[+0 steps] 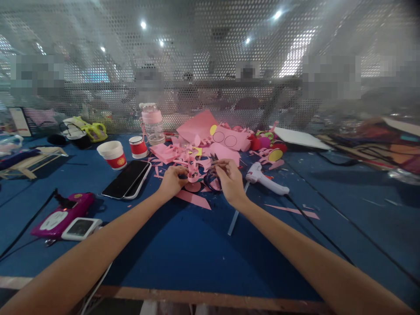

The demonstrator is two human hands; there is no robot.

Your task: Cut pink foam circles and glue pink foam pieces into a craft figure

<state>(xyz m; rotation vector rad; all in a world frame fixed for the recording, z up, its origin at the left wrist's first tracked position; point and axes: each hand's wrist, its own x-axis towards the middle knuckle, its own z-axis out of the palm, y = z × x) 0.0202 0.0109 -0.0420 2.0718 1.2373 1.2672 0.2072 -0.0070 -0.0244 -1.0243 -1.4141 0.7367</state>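
My left hand (173, 180) is closed, its fingertips pinching the edge of a small pink paper ring (193, 176) in the middle of the table. To its right, my right hand (229, 180) closes its thumb and fingers on a pair of scissors (212, 181); the dark handle loops hang below the fingers and a dark tip shows above them. Both hands are just in front of a heap of pink paper scraps (167, 152). Under the ring lie a round pink paper piece (193, 187) and a pink strip (194, 200).
A white glue gun (266, 178) with a clear glue stick lies at right, its cord running forward. At left are a phone (126, 179), paper cups (112, 154), a bottle (152, 124) and a purple power strip (64, 217). A perforated metal screen (210, 57) stands behind.
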